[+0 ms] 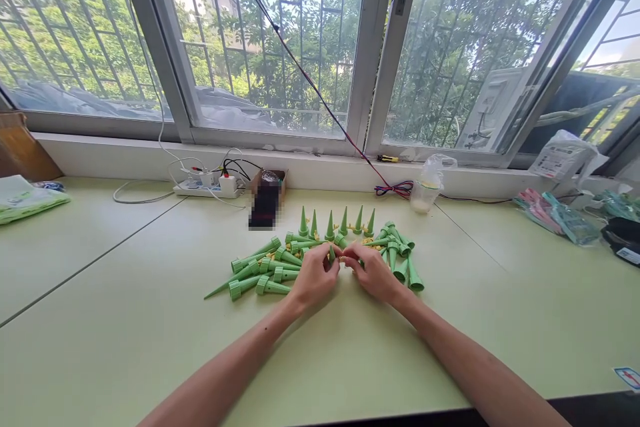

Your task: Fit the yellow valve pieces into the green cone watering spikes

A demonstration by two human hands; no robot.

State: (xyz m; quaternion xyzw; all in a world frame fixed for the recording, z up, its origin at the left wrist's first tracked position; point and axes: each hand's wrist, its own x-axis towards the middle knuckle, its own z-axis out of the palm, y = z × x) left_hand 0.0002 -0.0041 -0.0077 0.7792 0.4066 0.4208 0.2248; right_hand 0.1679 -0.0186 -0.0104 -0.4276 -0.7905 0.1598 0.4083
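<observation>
My left hand (pixel 314 277) and my right hand (pixel 371 271) meet at the middle of the pale green table (pixel 125 320), fingers curled together. The left hand is closed on a green cone-shaped spike (pixel 331 254). The right hand pinches a small part I cannot make out, touching that spike. A pile of green spikes (pixel 260 267) lies to the left. Another pile (pixel 400 253) lies to the right. Several spikes (pixel 330 223) stand upright in a row just behind my hands.
A power strip (pixel 207 185) with plugs and cables sits by the window sill. A small box (pixel 266 197) stands behind the spikes. A plastic bottle (pixel 425 190) and red-blue wires (pixel 395 188) are at the back right. Bags (pixel 560 217) lie far right, green cloth (pixel 25 200) far left.
</observation>
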